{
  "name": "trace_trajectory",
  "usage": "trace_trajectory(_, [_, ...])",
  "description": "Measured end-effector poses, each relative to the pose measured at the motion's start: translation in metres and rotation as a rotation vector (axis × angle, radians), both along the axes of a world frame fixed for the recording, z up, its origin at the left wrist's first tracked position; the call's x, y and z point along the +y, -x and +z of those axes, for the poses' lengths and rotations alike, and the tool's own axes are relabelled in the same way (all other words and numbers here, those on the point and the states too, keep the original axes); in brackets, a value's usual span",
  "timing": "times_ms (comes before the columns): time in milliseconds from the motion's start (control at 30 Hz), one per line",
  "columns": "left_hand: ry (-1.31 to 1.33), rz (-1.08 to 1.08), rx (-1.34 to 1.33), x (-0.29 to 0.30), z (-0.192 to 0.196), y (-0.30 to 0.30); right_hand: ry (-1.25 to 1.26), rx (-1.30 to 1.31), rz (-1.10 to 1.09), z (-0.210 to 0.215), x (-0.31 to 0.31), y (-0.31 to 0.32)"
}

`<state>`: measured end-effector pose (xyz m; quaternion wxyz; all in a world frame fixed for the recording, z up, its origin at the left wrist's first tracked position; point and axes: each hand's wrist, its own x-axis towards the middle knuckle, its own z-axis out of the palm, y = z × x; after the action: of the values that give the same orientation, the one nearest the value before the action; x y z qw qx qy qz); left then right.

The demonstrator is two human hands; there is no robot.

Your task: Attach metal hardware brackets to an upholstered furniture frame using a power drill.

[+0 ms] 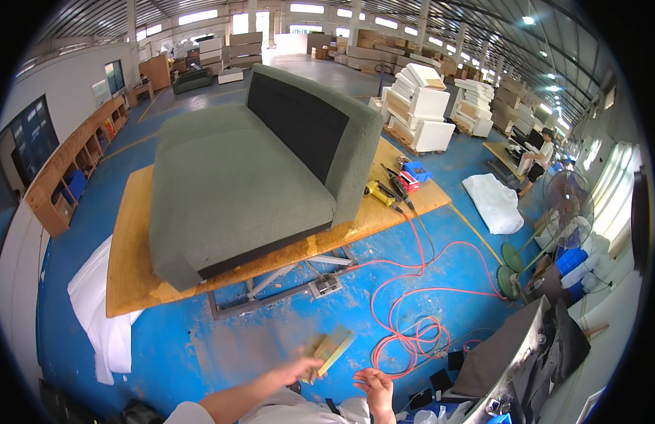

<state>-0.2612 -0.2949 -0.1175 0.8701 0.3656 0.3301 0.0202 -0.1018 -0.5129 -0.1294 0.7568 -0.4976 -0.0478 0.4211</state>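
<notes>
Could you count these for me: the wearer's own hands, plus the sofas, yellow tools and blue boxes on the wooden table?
Hands: 2 (left hand, right hand)
Sofas: 1 (green sofa)
Yellow tools: 1 (yellow tool)
Blue boxes: 1 (blue box)
Total: 5

The yellowish block (334,352) is blurred; the lower edge cuts off the right forearm (382,411).

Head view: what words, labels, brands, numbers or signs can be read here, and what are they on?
None can be read.
Yellow tool and red box on the table: any print is too small.
Yellowish block in the left hand: blurred, so any marking is unreadable.
</notes>
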Motion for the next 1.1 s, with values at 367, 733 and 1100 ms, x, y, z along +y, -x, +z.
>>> trace_trajectory(367, [-1.145, 0.837, 0.408, 0.415, 0.163, -0.033, 0.164, 0.005, 0.545, -0.091, 0.171, -0.152])
trace_trajectory(733, [-1.171, 0.931, 0.387, 0.376, 0.134, -0.101, 0.278, -0.314, 0.834, -0.082, 0.326, -0.372])
trace_trajectory(1100, [-0.815, 0.006, 0.275, 0.288, 0.008, -0.318, 0.328, -0.713, 0.619, -0.019, 0.484, -0.615])
